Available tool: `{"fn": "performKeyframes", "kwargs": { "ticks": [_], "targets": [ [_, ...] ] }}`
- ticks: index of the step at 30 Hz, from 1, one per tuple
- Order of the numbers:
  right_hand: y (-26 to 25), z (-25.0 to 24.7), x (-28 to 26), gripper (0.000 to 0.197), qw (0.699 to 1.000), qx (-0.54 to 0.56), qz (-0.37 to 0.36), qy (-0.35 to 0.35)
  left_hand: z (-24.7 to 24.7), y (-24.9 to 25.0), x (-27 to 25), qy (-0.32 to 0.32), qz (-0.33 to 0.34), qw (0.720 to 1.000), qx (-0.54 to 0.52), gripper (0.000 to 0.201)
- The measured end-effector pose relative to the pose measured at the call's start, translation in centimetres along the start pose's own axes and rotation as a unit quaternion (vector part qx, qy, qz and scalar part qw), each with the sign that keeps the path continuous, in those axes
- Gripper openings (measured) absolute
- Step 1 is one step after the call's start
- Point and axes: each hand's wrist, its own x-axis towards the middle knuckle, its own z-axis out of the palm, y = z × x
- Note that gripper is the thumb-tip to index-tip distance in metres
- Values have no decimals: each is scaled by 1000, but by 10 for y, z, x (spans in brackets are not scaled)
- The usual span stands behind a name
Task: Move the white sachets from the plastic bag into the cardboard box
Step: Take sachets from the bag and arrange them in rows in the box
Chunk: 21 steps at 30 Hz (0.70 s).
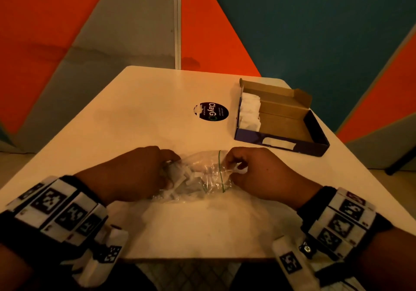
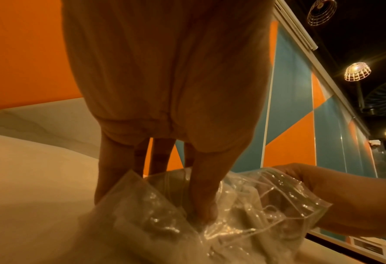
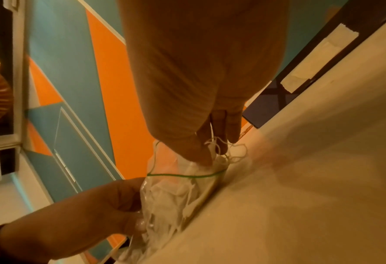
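A clear plastic bag (image 1: 202, 173) with a green zip line lies on the table close to me, with several white sachets (image 1: 184, 178) inside. My left hand (image 1: 171, 171) grips the bag's closed left end, thumb pressed on the bag (image 2: 244, 205). At the bag's mouth my right hand (image 1: 234, 167) pinches one white sachet (image 3: 219, 159) with loose strings between thumb and fingers. The open cardboard box (image 1: 315, 146) stands at the far right, apart from both hands. More white sachets (image 1: 249, 110) fill its left side.
The white table (image 1: 146, 110) carries a round dark sticker (image 1: 211, 111) left of the box. The box's right half shows bare brown cardboard (image 1: 286, 124). Orange, grey and teal wall panels rise behind the table. The near table edge lies just under my wrists.
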Motion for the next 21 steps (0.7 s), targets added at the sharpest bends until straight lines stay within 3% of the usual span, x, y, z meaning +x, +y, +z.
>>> {"fn": "performKeyframes", "kwargs": {
  "ticks": [6, 9, 13, 21],
  "targets": [
    [-22, -4, -5, 28, 991, -72, 23, -108, -2, 4, -1, 6, 2, 1000, -9, 56],
    [-30, -6, -7, 45, 982, -91, 38, -163, -3, 5, -3, 9, 4, 1000, -18, 54],
    [-35, 0, -3, 45, 992, -78, -28, -96, -3, 6, -5, 8, 2, 999, -39, 50],
    [-31, 12, 7, 35, 996, -60, -53, -34, -3, 8, -5, 2, -9, 999, -39, 51]
  ]
}}
